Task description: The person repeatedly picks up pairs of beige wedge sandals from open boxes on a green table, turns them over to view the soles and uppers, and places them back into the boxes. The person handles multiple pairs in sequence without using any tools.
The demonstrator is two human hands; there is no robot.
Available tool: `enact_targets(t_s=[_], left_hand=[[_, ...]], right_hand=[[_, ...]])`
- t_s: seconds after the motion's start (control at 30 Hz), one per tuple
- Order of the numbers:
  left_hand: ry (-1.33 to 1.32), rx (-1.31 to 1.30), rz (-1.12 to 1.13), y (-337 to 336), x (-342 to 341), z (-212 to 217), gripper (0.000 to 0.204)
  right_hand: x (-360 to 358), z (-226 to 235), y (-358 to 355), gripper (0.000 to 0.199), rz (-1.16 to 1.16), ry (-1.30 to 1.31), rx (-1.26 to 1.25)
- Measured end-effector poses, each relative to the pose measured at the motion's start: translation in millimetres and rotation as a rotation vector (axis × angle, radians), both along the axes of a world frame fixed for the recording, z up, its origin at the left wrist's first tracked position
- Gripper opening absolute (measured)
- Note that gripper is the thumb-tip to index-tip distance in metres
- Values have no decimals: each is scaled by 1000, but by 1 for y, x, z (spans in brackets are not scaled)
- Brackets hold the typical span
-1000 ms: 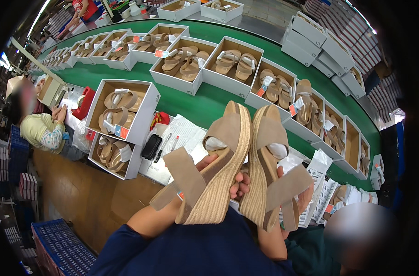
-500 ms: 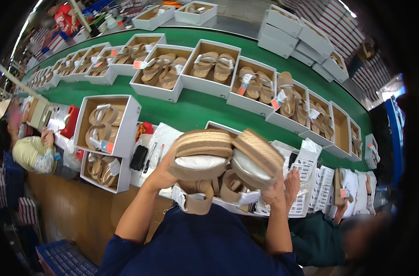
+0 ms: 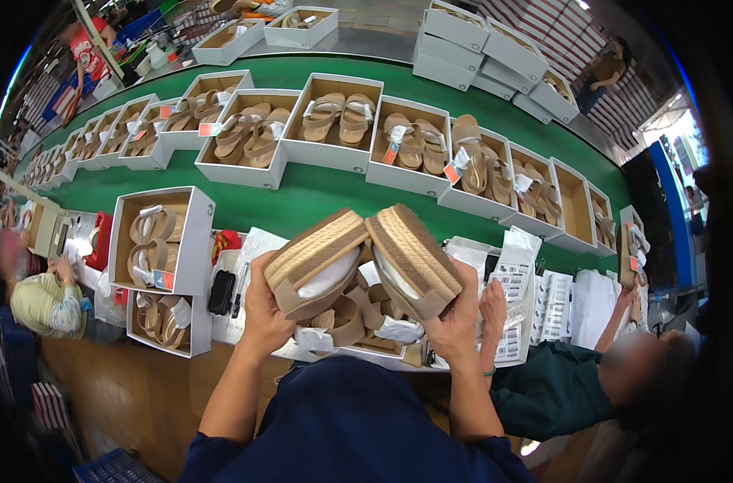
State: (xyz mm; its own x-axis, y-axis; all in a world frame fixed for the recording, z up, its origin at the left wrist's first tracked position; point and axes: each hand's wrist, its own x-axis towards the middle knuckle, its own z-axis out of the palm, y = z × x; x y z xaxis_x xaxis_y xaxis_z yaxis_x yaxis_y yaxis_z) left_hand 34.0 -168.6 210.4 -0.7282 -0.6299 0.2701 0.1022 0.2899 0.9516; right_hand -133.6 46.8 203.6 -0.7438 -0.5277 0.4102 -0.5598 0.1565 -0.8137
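Observation:
A pair of beige platform sandals is lifted in front of me, their woven, rope-like sole edges turned up. My left hand (image 3: 267, 314) is closed around the left sandal (image 3: 322, 251) from its outer side. Around the right sandal (image 3: 421, 256) my right hand (image 3: 455, 318) is closed in the same way. White padding shows in both sandals, and their toe ends meet or nearly meet. Below them are beige straps (image 3: 347, 324) with white wrapping, over an open white shoebox (image 3: 382, 359). Which of these straps belong to the held pair I cannot tell.
Open shoeboxes with sandals (image 3: 328, 117) line the green conveyor belt (image 3: 262, 211). Two more boxes (image 3: 196, 241) are stacked at left, near a black case (image 3: 221, 292). Label sheets (image 3: 513, 270) lie at right, beside a co-worker in dark green (image 3: 555, 386). Another person (image 3: 48, 302) sits at far left.
Both sandals have tilted, their outer ends dropping and their inner ends coming together at the top. My hands show more fully at their outer sides. The whole view has shifted slightly.

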Motion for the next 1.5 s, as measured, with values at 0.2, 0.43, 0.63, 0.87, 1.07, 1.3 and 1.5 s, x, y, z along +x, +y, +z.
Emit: enact_targets(t_s=[0.2, 0.43, 0.63, 0.87, 1.07, 1.3, 1.5], left_hand=[[-87, -247, 132, 3, 0, -1, 54], [-107, -350, 190, 3, 3, 3, 56], [-157, -178, 126, 1, 5, -4, 54], [-283, 515, -284, -5, -3, -49, 56], [-817, 31, -173, -21, -14, -99, 62], [-339, 9, -77, -49, -15, -8, 39], [-737, -151, 347, -87, 50, -167, 21]], right_hand=[[12, 8, 1, 67, -25, -122, 35], [9, 5, -2, 70, -15, -29, 54], [11, 9, -4, 73, -68, 26, 148], [16, 14, -6, 62, -144, -18, 270], [13, 16, 1, 62, -152, -236, 297], [19, 11, 6, 61, -223, -364, 262], [7, 20, 19, 63, -336, 203, 377]])
